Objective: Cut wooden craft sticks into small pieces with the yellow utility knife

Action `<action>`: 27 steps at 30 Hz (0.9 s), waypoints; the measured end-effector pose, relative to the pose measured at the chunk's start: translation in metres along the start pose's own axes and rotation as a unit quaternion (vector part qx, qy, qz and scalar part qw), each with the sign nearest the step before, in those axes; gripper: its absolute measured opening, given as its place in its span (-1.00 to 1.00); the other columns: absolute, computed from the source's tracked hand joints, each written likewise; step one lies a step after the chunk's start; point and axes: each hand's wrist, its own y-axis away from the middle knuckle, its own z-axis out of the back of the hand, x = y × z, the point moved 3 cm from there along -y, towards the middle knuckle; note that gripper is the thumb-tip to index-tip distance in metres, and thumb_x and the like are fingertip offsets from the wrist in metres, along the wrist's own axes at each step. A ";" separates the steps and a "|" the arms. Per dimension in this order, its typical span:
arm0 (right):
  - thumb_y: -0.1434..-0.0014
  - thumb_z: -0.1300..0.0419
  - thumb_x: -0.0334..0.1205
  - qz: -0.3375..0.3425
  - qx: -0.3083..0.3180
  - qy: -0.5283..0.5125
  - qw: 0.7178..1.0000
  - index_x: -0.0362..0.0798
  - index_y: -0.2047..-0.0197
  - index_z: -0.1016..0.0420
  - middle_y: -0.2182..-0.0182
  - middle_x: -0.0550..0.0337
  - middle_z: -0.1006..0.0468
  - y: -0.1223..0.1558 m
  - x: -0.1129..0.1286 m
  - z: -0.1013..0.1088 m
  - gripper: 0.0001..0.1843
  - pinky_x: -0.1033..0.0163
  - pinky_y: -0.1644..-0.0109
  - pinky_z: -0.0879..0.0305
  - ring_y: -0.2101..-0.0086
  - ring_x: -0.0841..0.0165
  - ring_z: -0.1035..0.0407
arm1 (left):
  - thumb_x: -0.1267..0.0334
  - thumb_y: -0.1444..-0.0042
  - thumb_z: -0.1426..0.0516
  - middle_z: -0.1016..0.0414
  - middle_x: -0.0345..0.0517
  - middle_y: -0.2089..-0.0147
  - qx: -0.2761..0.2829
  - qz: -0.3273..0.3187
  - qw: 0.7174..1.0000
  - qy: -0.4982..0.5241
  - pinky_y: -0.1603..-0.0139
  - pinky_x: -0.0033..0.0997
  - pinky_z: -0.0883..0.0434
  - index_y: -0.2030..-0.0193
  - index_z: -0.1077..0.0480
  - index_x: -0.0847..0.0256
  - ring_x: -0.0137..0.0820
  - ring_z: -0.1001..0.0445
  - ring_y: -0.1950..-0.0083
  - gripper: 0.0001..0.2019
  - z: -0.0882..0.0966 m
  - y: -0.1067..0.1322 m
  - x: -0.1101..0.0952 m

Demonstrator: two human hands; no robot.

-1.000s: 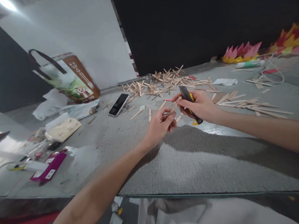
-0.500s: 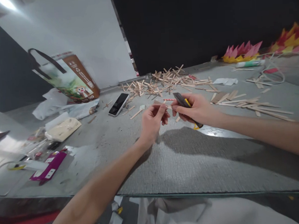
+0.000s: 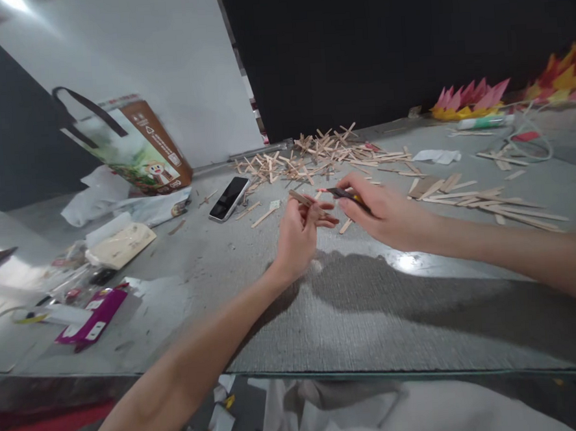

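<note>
The left hand (image 3: 299,231) pinched a wooden stick (image 3: 300,198) between closed fingertips, and the right hand (image 3: 390,212), curled shut around a utility knife (image 3: 344,192), held its tip just beside the stick above the surface (image 3: 372,314). Bare room ran toward 6 o'clock to the near edge. The stick pile (image 3: 313,155) lay at 12 o'clock and a phone (image 3: 228,198) at 10.

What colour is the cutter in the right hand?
The cutter is black with a bit of yellow, held in the right hand; head view.

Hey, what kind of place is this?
Likely a craft worktable: a heap of wooden sticks, paper flowers at the back, a utility knife in the right hand and a stick in the left hand.
</note>
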 end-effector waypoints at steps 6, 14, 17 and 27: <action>-0.54 0.05 -0.19 0.079 0.028 0.126 0.988 -0.06 -0.08 -0.41 0.32 0.07 -0.61 0.006 0.007 -0.004 -0.74 0.21 0.35 -0.06 0.42 0.27 -0.41 | 0.13 -0.40 -0.22 -0.64 -0.16 0.25 0.019 0.014 0.999 -0.039 0.34 -0.42 -0.49 -0.13 -0.14 0.11 -0.45 -0.58 0.40 -0.65 0.001 0.001 -0.003; -0.50 0.04 -0.28 0.069 0.070 0.167 0.981 -0.06 0.09 -0.47 0.39 0.13 -0.57 0.003 -0.001 -0.010 -0.74 0.21 0.34 -0.02 0.44 0.30 -0.39 | 0.26 -0.39 -0.17 -0.59 -0.26 0.34 0.053 0.031 0.996 -0.069 0.40 -0.45 -0.44 -0.33 -0.14 0.10 -0.48 -0.52 0.47 -0.55 -0.002 0.005 -0.001; -0.47 0.02 -0.30 0.096 0.058 0.175 0.978 -0.07 0.12 -0.49 0.36 0.09 -0.59 0.003 0.000 -0.010 -0.74 0.21 0.34 -0.03 0.42 0.29 -0.40 | 0.29 -0.37 -0.16 -0.59 -0.26 0.33 0.063 0.038 0.994 -0.080 0.43 -0.49 -0.42 -0.33 -0.16 0.09 -0.50 -0.51 0.48 -0.55 -0.003 0.006 0.000; -0.48 0.03 -0.25 0.005 0.101 0.232 0.967 -0.04 0.01 -0.51 0.49 0.15 -0.52 0.006 0.001 -0.013 -0.72 0.19 0.42 0.16 0.57 0.33 -0.19 | 0.32 -0.37 -0.15 -0.60 -0.24 0.31 0.066 0.046 0.992 -0.100 0.35 -0.47 -0.49 -0.20 -0.23 0.08 -0.49 -0.54 0.45 -0.69 -0.003 0.009 0.001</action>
